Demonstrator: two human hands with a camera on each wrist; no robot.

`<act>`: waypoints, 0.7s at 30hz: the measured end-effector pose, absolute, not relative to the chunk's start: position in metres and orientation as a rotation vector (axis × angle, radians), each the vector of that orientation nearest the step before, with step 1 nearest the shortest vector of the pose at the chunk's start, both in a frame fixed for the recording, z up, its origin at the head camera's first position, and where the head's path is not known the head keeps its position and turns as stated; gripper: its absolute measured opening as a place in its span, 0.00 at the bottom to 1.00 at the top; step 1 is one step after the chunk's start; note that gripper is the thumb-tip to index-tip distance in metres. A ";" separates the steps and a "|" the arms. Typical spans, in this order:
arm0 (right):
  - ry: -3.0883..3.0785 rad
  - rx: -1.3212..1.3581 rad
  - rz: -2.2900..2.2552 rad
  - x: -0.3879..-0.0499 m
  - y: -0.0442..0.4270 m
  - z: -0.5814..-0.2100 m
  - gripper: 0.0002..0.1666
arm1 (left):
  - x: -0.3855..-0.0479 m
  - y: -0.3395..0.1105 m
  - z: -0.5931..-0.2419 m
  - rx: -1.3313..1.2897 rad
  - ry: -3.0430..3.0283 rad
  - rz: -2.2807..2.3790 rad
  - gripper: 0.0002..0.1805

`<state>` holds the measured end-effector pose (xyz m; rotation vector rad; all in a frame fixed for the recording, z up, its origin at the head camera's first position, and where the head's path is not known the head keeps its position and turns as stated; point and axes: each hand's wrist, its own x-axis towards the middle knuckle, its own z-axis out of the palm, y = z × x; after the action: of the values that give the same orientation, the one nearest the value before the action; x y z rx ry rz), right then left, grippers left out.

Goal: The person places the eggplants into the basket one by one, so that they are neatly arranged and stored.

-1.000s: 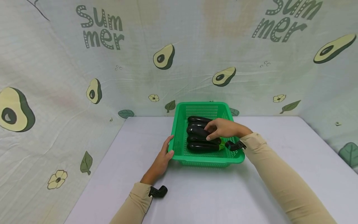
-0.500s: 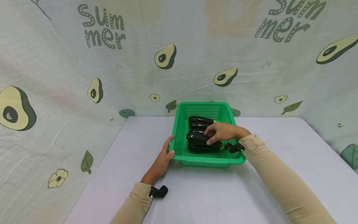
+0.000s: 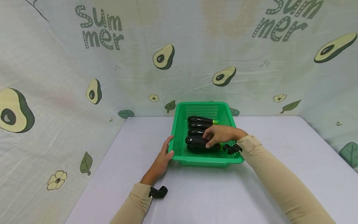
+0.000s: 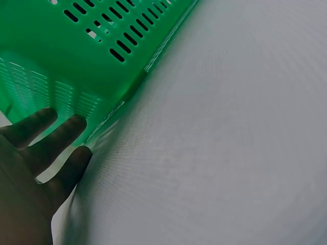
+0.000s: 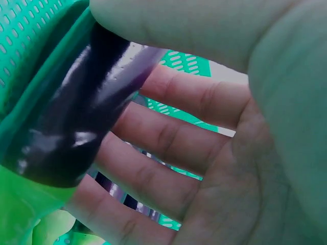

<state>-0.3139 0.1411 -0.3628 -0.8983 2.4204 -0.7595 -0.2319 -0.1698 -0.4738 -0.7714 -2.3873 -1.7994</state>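
Observation:
Several dark, glossy eggplants (image 3: pixel 199 119) with green stem ends lie side by side in a green plastic basket (image 3: pixel 205 160). My right hand (image 3: pixel 221 133) reaches in from the right and holds one eggplant (image 3: pixel 195 141), which lies over the front one. In the right wrist view, the thumb and fingers are on opposite sides of this eggplant (image 5: pixel 66 117), its green cap towards the lower left. At the basket's left side, my left hand (image 3: pixel 160 160) rests against rim and wall. Its fingers (image 4: pixel 56 140) look fairly straight in the left wrist view; the thumb is hidden there.
A white-covered table (image 3: pixel 201 193) bears the basket near its back edge. Behind and to the left hangs a pale cloth (image 3: pixel 193 34) printed with avocados, leaves and lettering. Each wrist carries a small black device (image 3: pixel 158 192).
My right hand has drawn the held eggplant towards the front of the basket, over the front one, uncovering more of the eggplants behind. The left hand and the basket stay in place.

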 end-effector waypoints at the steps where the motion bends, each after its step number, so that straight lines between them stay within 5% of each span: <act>1: 2.418 -0.903 -0.758 -0.314 0.141 -0.363 0.26 | -0.232 -0.170 -0.475 -0.769 -2.388 -1.802 0.37; 21: 2.409 -0.917 -0.664 -0.306 0.143 -0.361 0.24 | -0.231 -0.168 -0.469 -0.729 -2.436 -1.828 0.37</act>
<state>-0.3064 0.1433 -0.3609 -0.9172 2.4092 -0.6645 -0.2309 -0.1675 -0.4695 -0.7288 -2.4356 -1.8278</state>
